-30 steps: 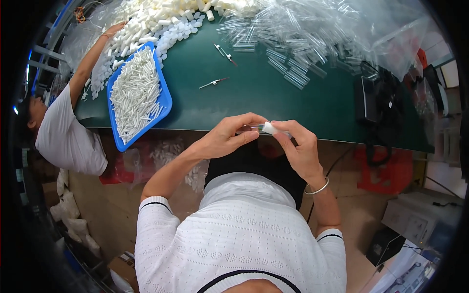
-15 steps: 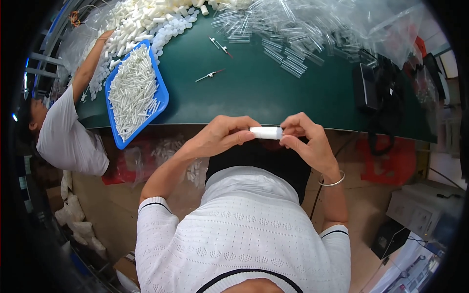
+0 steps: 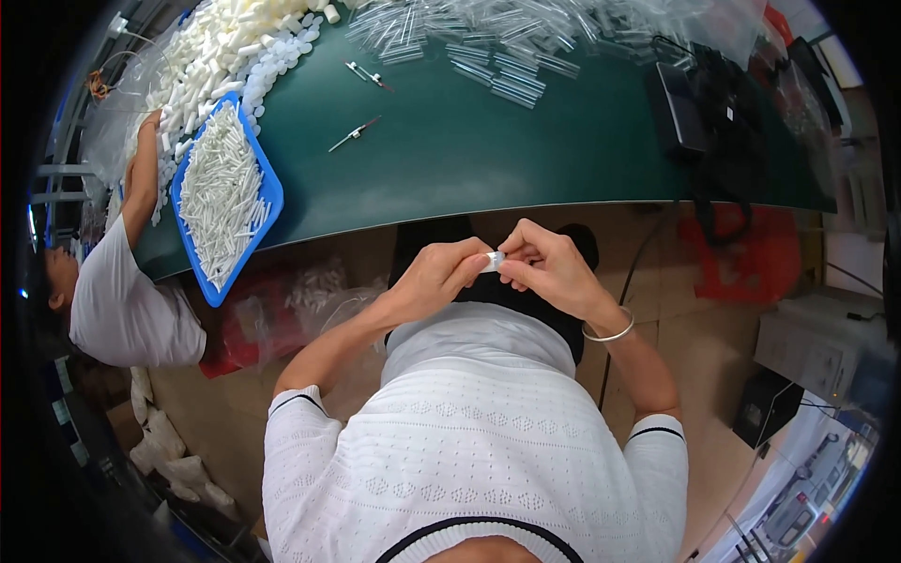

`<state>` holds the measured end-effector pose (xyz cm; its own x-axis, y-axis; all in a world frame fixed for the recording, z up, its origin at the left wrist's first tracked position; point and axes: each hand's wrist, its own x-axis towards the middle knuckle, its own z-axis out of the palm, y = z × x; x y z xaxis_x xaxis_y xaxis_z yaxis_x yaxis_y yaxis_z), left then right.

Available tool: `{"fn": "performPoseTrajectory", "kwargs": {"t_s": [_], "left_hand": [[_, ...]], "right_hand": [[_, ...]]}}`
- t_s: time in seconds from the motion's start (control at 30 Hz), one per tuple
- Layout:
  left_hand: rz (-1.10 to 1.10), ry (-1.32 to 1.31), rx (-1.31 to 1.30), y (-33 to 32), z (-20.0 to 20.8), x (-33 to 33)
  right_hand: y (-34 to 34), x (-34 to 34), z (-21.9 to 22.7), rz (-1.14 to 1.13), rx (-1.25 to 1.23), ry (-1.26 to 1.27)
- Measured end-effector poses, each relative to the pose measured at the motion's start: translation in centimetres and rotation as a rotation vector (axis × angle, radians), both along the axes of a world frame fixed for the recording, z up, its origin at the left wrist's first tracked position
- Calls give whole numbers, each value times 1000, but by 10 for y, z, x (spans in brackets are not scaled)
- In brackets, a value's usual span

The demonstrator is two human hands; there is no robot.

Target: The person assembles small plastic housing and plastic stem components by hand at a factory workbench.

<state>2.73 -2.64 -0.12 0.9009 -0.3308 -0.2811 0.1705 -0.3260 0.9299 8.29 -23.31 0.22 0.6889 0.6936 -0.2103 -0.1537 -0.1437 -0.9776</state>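
In front of my lap, just off the table's near edge, a small white cylinder (image 3: 493,262) lies sideways between my two hands. My left hand (image 3: 439,279) pinches its left end with thumb and fingers. On the right end, the thumb and fingertips of my right hand (image 3: 552,268) are closed as well. Only a short stretch of the cylinder shows; the fingers cover the rest. At the left of the table a blue tray (image 3: 273,199) is heaped with thin white sticks (image 3: 221,192). Beyond it lie white cylinders (image 3: 192,80) and translucent round caps (image 3: 272,61).
The green table (image 3: 422,159) carries clear tubes (image 3: 497,70) at the back, thin rods with white fittings (image 3: 355,134), and a black box (image 3: 678,108) among dark straps at right. Another person (image 3: 141,291) reaches over the left end. A red stool (image 3: 765,258) stands below at right.
My hands have drawn closer together and now cover more of the white cylinder. The view has shifted, so the table's things appear further left. The other person's arm remains at the pile.
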Motion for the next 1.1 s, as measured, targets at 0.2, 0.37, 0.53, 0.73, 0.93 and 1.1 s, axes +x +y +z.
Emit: {"fn": "performPoseTrajectory", "kwargs": {"t_s": [0.2, 0.37, 0.53, 0.73, 0.93, 1.1], "left_hand": [[198, 310, -394, -28, -30, 20], [490, 360, -549, -66, -38, 29], [472, 535, -463, -63, -24, 30], [419, 550, -795, -60, -41, 38], [485, 461, -739, -60, -41, 35], [476, 508, -800, -54, -30, 35]], "right_hand": [[-9, -45, -62, -582, 227, 245], [14, -43, -54, -509, 503, 556], [24, -36, -44, -537, 648, 767], [20, -20, -27, -634, 568, 909], [7, -18, -27, -542, 478, 784], [2, -20, -34, -463, 647, 975]]}}
